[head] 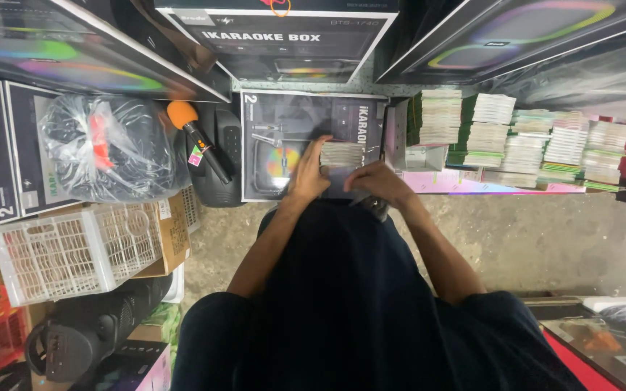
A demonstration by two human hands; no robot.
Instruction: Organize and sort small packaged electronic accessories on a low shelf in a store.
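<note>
My left hand (307,174) grips the left side of a small stack of thin flat packets (342,154), fingers reaching up along its edge. Over the stack's lower right part lies my right hand (374,181), fingers curled on it. The stack is held in front of a grey speaker box (277,123) that stands on the floor. My dark shirt fills the lower middle of the view and hides the floor just below my hands.
Several rows of stacked packets (523,141) line the floor at right. Large speaker boxes (284,36) tower at the back. A microphone with an orange head (195,137), a plastic-wrapped item (106,148) and a white basket (74,250) crowd the left. Concrete floor (545,239) lies at right.
</note>
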